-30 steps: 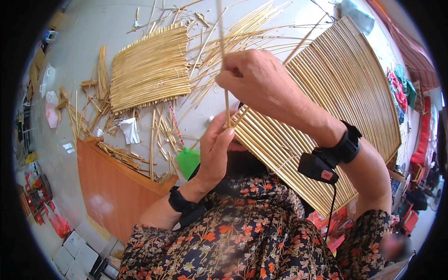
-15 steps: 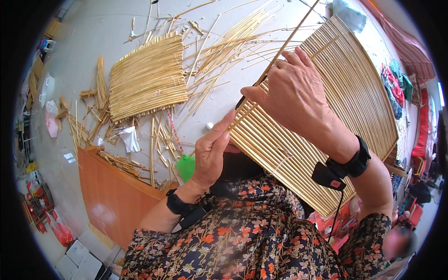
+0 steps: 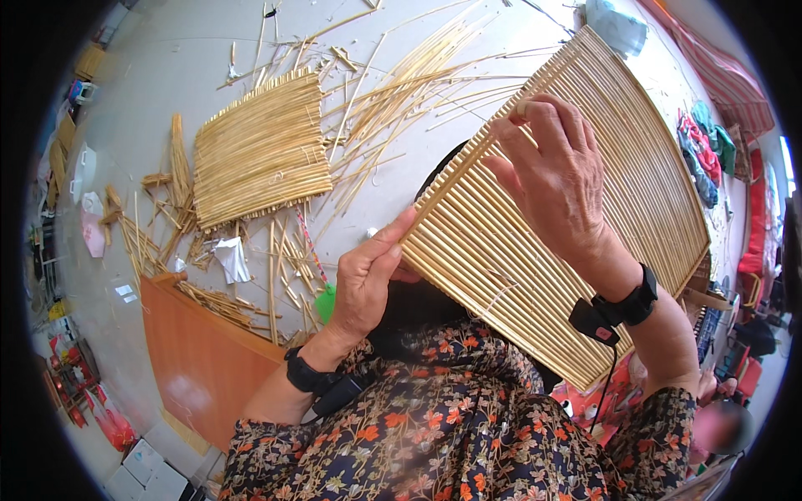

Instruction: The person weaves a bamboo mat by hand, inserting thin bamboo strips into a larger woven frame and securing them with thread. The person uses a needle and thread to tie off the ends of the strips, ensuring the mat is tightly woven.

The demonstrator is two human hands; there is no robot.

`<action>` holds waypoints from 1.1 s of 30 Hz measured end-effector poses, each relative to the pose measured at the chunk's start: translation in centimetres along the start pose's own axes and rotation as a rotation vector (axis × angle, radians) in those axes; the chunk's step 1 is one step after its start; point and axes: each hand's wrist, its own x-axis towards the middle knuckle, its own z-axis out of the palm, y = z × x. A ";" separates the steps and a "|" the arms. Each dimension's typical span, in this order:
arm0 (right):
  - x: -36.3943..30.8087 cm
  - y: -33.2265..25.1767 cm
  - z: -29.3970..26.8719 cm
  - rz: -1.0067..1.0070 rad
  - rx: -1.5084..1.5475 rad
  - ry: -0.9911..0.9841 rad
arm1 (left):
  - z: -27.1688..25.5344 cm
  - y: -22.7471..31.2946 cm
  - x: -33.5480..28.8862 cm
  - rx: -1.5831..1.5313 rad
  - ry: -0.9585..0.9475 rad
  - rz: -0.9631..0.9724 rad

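A large mat of straw-coloured reed stalks [image 3: 622, 159] lies slanted across my lap, its stalks side by side. A flat strip [image 3: 476, 154] runs along its left edge, across the stalk ends. My left hand [image 3: 368, 280] pinches the mat's near left corner, thumb on top and the other fingers partly hidden beneath. Over the mat, beside the strip, my right hand [image 3: 555, 175] is open with fingers bent and thumb apart, nothing visible in it. A loose pale thread [image 3: 504, 292] lies on the mat near its front edge.
On the floor at left is a smaller reed mat [image 3: 263, 146], with loose stalks [image 3: 409, 79] around it. A brown wooden board [image 3: 200, 351] stands at lower left. A green plastic thing [image 3: 326, 302] is beside my left wrist. Red and green cloths [image 3: 706, 146] lie at far right.
The long thin stick my right hand held along the mat's edge no longer shows. My right hand has drawn back and opened over the mat. My left hand keeps the corner.
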 end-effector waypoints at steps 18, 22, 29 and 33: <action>1.5 1.4 4.2 -0.302 0.452 -0.087 | 0.2 0.1 0.0 0.101 0.031 0.019; 1.0 1.7 4.1 -0.290 0.466 -0.111 | 0.1 -0.1 0.0 0.109 0.020 0.039; 0.8 1.8 4.3 -0.257 0.484 -0.128 | 0.0 -0.7 -0.5 0.112 0.041 0.021; 0.3 1.8 4.5 -0.250 0.454 -0.102 | 0.1 -0.4 0.0 -0.014 0.012 0.069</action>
